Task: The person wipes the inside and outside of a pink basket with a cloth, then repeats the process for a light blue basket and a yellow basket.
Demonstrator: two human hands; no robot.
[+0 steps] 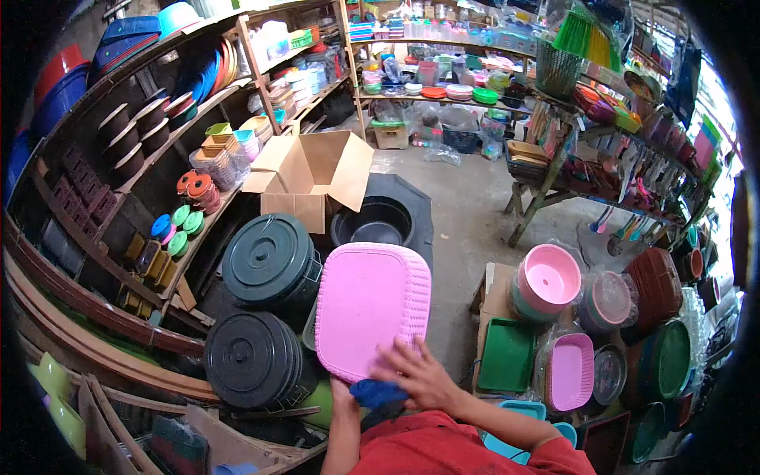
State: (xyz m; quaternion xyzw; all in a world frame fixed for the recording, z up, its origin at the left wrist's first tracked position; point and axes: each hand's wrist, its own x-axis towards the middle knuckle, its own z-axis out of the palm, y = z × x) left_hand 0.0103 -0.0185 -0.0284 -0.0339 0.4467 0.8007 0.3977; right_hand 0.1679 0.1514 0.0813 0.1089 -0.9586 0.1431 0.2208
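A pink woven-pattern plastic tray (370, 305) stands tilted in front of me, its flat underside facing the camera. My right hand (417, 372) rests with spread fingers on its lower edge. My left hand (342, 393) holds the tray's lower left corner from below, mostly hidden behind it. A blue cloth (377, 393) sits bunched under the tray between my two hands; which hand holds it I cannot tell.
Two dark lidded bins (265, 305) stand left of the tray. An open cardboard box (313, 176) and a black basin (374, 222) lie beyond. Pink bowls (548, 281), a green tray (507, 356) and a pink basket (571, 370) are stacked at right. Shelves of plasticware (198, 150) line the left.
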